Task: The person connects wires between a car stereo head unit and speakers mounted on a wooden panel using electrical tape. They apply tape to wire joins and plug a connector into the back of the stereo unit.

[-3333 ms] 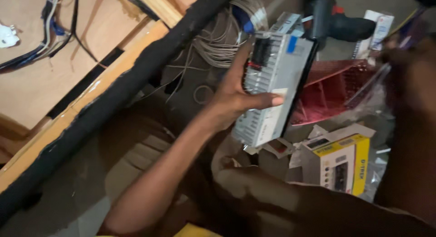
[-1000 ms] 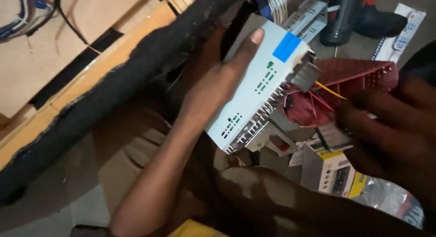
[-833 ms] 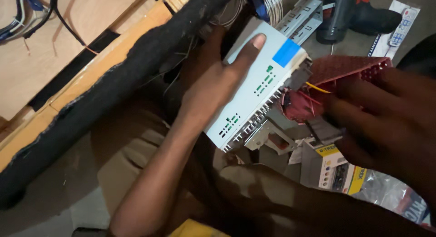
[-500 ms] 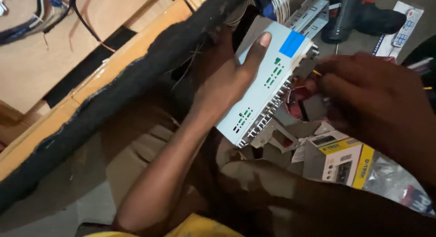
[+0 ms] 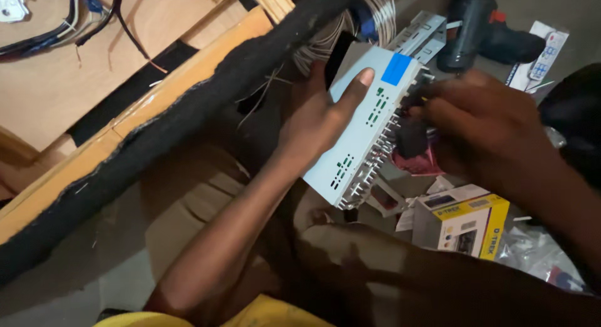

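Observation:
My left hand (image 5: 319,117) grips a grey metal car stereo unit (image 5: 363,129) with a blue sticker on top, held tilted above my knee. My right hand (image 5: 482,123) is at the unit's rear edge, its fingers pinched on a small black connector plug (image 5: 410,138) pressed against the row of sockets. A red plastic piece (image 5: 416,164) shows just under that hand.
A black-edged wooden panel (image 5: 188,120) with wires runs diagonally at the left. A coil of wire (image 5: 369,14), a metal bracket (image 5: 422,32), a black drill (image 5: 476,26), a remote control (image 5: 544,51) and a yellow-and-white box (image 5: 463,220) lie on the floor.
My right hand has moved left from the red plastic piece up to the unit's rear edge and now holds a black plug there. The left hand keeps its grip.

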